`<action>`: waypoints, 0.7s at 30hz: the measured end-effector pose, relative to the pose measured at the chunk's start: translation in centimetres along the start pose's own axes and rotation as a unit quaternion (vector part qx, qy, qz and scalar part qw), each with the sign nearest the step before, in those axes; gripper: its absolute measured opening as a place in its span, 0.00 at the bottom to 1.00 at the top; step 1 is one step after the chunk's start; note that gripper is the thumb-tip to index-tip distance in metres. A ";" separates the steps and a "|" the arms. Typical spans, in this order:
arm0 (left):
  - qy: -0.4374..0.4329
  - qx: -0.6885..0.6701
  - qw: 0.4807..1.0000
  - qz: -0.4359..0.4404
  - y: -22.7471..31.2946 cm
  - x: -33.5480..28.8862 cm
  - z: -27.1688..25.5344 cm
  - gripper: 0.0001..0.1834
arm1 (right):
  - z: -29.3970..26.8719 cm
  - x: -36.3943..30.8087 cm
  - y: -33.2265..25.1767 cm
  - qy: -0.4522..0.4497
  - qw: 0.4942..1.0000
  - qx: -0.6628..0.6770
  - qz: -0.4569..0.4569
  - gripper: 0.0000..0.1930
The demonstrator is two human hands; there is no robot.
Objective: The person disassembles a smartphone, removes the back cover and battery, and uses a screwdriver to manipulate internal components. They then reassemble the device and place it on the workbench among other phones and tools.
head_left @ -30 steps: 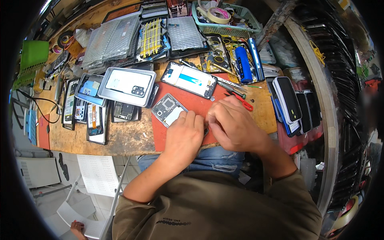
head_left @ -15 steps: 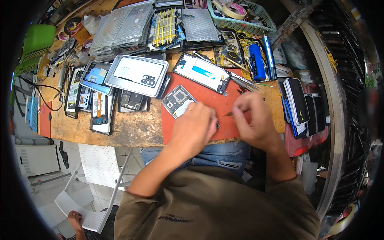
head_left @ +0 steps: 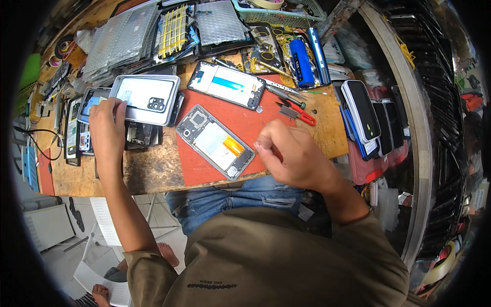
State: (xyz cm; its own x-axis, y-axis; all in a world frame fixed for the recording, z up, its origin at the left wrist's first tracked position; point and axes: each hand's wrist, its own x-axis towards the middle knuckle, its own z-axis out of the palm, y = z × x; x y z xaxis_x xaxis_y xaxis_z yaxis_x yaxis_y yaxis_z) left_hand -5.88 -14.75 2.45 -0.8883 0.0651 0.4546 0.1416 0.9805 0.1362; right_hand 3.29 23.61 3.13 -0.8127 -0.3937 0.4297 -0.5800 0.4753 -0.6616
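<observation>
Opened phone (head_left: 215, 141) between left hand (head_left: 107, 125), right hand (head_left: 289, 153)

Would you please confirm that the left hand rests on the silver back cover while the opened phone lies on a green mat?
Not quite: the mat is red, not green, as the head view shows. The rest holds: the left hand rests on the silver back cover, and the opened phone lies on the mat.

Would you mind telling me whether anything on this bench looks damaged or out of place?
Nothing looks spilled or broken. The opened phone frame lies askew on the red mat, and the silver back cover under the left hand overlaps other phones.
</observation>
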 end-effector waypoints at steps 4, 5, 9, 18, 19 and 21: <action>0.084 -0.056 0.995 0.026 4.0 -1.6 -0.3 0.07 | 0.0 0.1 -0.1 -0.013 1.000 -0.007 -0.002 0.12; 0.082 -0.119 0.989 0.032 5.6 -2.7 -0.3 0.07 | 0.0 0.1 -0.2 -0.017 1.000 -0.003 0.004 0.12; -0.081 -0.354 0.930 0.060 12.6 -7.1 -0.1 0.11 | -0.3 0.2 -0.3 -0.048 0.999 -0.016 -0.007 0.15; -0.190 -0.458 0.863 0.097 18.2 -8.5 0.7 0.30 | -0.4 0.3 -0.3 -0.056 0.998 0.012 -0.003 0.14; -0.185 -0.459 0.863 0.098 18.1 -8.6 0.8 0.29 | -0.5 0.3 -0.3 -0.058 0.998 0.011 -0.005 0.14; -0.181 -0.460 0.864 0.100 18.0 -8.8 1.1 0.29 | -0.6 0.4 -0.3 -0.060 0.998 0.010 -0.006 0.14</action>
State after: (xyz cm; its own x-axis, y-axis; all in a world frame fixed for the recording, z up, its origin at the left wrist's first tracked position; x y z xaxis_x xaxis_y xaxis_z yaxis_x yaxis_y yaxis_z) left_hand 3.97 2.48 -0.05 -0.8611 0.4322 0.2678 0.4469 0.3924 0.8039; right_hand 3.15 23.77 3.84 -0.7919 -0.4917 0.3621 -0.5880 0.4539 -0.6695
